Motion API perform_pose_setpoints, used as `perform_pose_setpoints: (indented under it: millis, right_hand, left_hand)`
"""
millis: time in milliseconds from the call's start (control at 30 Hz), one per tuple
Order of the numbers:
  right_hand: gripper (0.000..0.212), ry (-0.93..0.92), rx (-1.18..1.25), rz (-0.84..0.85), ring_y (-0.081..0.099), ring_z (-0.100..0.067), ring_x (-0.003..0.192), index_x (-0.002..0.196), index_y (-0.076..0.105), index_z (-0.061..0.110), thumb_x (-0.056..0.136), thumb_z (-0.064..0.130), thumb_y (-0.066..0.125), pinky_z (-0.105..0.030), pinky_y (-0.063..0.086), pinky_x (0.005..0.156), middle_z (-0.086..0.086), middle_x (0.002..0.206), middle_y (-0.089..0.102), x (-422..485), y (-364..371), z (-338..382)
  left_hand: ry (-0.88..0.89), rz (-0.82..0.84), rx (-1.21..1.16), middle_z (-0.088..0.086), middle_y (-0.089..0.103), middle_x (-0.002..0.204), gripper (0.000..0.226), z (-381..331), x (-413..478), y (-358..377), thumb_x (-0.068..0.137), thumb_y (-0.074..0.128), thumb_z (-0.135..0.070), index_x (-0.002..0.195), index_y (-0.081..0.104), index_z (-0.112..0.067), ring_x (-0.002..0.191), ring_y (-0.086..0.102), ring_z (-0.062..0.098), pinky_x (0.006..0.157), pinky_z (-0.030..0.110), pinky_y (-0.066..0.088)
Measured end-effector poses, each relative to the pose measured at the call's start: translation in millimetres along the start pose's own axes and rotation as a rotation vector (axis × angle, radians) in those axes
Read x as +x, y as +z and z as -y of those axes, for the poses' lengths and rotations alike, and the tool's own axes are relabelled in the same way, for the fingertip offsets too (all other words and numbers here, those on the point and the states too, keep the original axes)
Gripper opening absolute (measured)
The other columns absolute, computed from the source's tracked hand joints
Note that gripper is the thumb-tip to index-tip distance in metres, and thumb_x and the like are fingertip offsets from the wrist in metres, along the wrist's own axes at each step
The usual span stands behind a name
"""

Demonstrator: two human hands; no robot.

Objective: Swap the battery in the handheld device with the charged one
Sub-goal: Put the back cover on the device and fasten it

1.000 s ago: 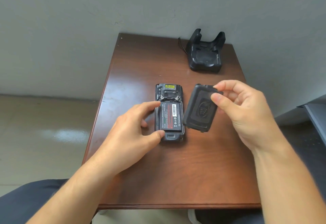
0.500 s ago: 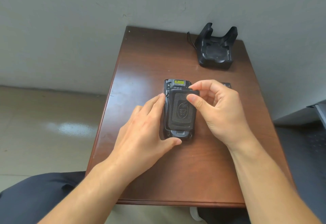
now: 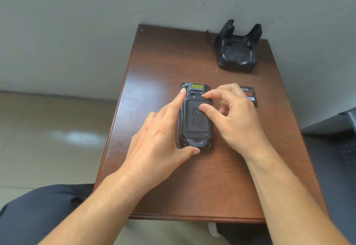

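Observation:
A black handheld device (image 3: 195,88) lies face down in the middle of the brown table (image 3: 173,55). Its textured back cover (image 3: 194,127) sits over the battery bay, so the battery inside is hidden. My left hand (image 3: 159,138) clasps the device's left side, index finger near its top corner and thumb at its bottom edge. My right hand (image 3: 231,117) presses on the cover, thumb on the textured patch and index fingertip at the cover's top edge. A loose battery (image 3: 250,95) with a red label lies on the table just right of my right hand, partly hidden by it.
An empty black charging cradle (image 3: 238,52) with a cable stands at the table's far right corner, against the grey wall. The table's left edge drops to a tiled floor. A dark grey surface (image 3: 339,148) sits to the right. My dark trousers show at the bottom left.
My right hand brought the back cover from the right over the device and set it down on the battery bay. My left hand slid up along the device's left side.

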State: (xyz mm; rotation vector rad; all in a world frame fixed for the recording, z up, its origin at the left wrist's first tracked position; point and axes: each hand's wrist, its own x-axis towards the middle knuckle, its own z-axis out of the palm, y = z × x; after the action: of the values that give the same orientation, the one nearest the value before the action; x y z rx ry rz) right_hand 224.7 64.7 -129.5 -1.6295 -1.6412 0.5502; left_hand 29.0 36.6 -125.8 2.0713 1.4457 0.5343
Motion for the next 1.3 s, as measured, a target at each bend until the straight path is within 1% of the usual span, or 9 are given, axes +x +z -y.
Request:
perform_pose_setpoints:
  millis: [267, 433, 633, 733, 833, 933, 1033, 1133, 1300]
  right_hand:
    - [0.023, 0.01, -0.007, -0.004, 0.052, -0.009, 0.07, 0.105, 0.076, 0.027, 0.082, 0.027, 0.081, -0.01, 0.04, 0.072, 0.011, 0.099, 0.055, -1, 0, -1]
    - [0.037, 0.02, -0.019, 0.022, 0.051, -0.007, 0.07, 0.116, 0.073, 0.033, 0.081, 0.025, 0.082, -0.007, 0.04, 0.073, 0.013, 0.101, 0.05, -7, 3, 4]
    - [0.042, 0.057, -0.035, 0.03, 0.052, 0.015, 0.089, 0.118, 0.07, 0.035, 0.08, 0.026, 0.084, 0.0, 0.036, 0.076, 0.014, 0.1, 0.051, -8, 0, 9]
    - [0.043, 0.068, -0.058, 0.031, 0.05, 0.018, 0.089, 0.119, 0.07, 0.031, 0.079, 0.029, 0.084, 0.002, 0.035, 0.076, 0.01, 0.103, 0.054, -8, 0, 9]
    - [0.042, 0.071, -0.077, 0.035, 0.05, 0.02, 0.087, 0.118, 0.07, 0.03, 0.079, 0.031, 0.084, 0.001, 0.036, 0.076, 0.008, 0.104, 0.055, -8, -1, 9]
    - [0.042, 0.074, -0.079, 0.041, 0.049, 0.024, 0.085, 0.118, 0.07, 0.028, 0.078, 0.031, 0.085, 0.003, 0.035, 0.074, 0.008, 0.102, 0.055, -7, -2, 9]
    - [0.043, 0.073, -0.087, 0.045, 0.049, 0.022, 0.084, 0.119, 0.07, 0.028, 0.079, 0.032, 0.084, 0.002, 0.036, 0.074, 0.008, 0.101, 0.055, -8, -2, 9]
    - [0.042, 0.078, -0.095, 0.054, 0.049, 0.021, 0.084, 0.118, 0.069, 0.028, 0.079, 0.033, 0.084, 0.002, 0.035, 0.074, 0.009, 0.101, 0.055, -8, -3, 8]
    - [0.04, 0.083, -0.11, 0.08, 0.05, 0.016, 0.082, 0.116, 0.067, 0.031, 0.08, 0.038, 0.082, 0.001, 0.036, 0.074, 0.01, 0.1, 0.056, -6, -3, 6]
  left_hand:
    - [0.007, 0.004, 0.0, -0.03, 0.037, 0.151, 0.119, 4, 1, 1, 0.069, 0.081, -0.053, 0.152, -0.005, -0.056, 0.122, 0.045, 0.011, 0.087, 0.039, 0.05]
    - [0.013, 0.004, -0.001, -0.031, 0.036, 0.151, 0.117, 5, 1, 3, 0.071, 0.08, -0.054, 0.153, -0.004, -0.056, 0.119, 0.044, 0.01, 0.081, 0.034, 0.045]
    - [0.025, 0.018, -0.007, -0.032, 0.031, 0.154, 0.114, 5, 1, 2, 0.072, 0.079, -0.055, 0.153, 0.0, -0.055, 0.122, 0.044, 0.011, 0.09, 0.036, 0.05]
    - [0.036, 0.046, -0.016, -0.031, 0.029, 0.155, 0.112, 8, 4, 1, 0.071, 0.079, -0.057, 0.155, 0.004, -0.051, 0.125, 0.045, 0.01, 0.094, 0.035, 0.048]
    - [0.049, 0.06, -0.137, -0.028, 0.037, 0.15, 0.1, 13, 9, -1, 0.072, 0.076, -0.06, 0.154, 0.019, -0.051, 0.115, 0.052, 0.002, 0.098, 0.025, 0.045]
    - [0.048, 0.014, -0.204, -0.025, 0.048, 0.139, 0.078, 17, 14, -1, 0.081, 0.069, -0.059, 0.15, 0.034, -0.051, 0.093, 0.058, 0.004, 0.086, 0.011, 0.041]
    - [0.04, -0.067, -0.208, -0.018, 0.058, 0.128, 0.054, 18, 22, 2, 0.092, 0.064, -0.043, 0.144, 0.05, -0.043, 0.078, 0.061, 0.013, 0.079, 0.008, 0.04]
    - [0.021, -0.114, -0.2, -0.012, 0.062, 0.118, 0.043, 19, 33, 3, 0.096, 0.063, -0.028, 0.138, 0.059, -0.037, 0.072, 0.062, 0.015, 0.078, 0.005, 0.038]
    - [0.0, -0.106, -0.2, -0.007, 0.062, 0.117, 0.033, 19, 44, 1, 0.097, 0.06, -0.025, 0.127, 0.068, -0.037, 0.07, 0.064, 0.015, 0.084, 0.028, 0.051]
